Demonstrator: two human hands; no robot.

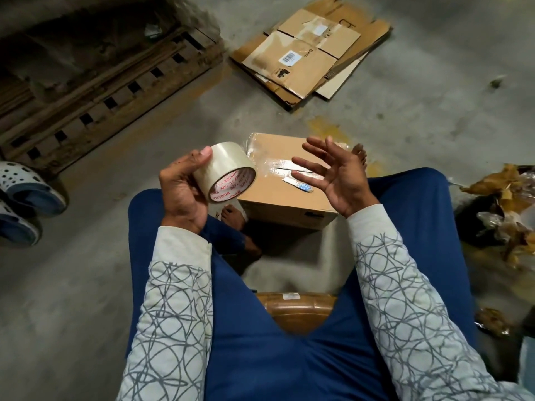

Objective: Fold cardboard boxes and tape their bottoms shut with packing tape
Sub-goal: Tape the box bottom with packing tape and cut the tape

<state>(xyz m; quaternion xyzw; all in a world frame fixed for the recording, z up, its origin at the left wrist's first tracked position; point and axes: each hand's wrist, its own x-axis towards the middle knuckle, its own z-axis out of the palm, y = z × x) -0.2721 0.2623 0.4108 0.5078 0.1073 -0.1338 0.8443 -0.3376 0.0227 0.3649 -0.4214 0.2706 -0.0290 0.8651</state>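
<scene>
A folded cardboard box (pixel 272 195) stands on the floor between my bare feet, with shiny clear tape over the flap seam on its top face. My left hand (pixel 181 195) grips a roll of clear packing tape (pixel 224 172), thumb on top of the roll, held just left of the box. Above the box's right side hovers my right hand (pixel 333 178), palm up and fingers spread, holding nothing. A small white and blue object (pixel 298 184) lies on the box top under those fingers.
Several flattened cardboard boxes (pixel 307 53) lie in a pile on the concrete floor ahead. A wooden pallet (pixel 95 82) fills the far left. Two white and blue clogs (pixel 26 198) sit at the left edge. Crumpled brown scraps (pixel 503 209) pile up on the right.
</scene>
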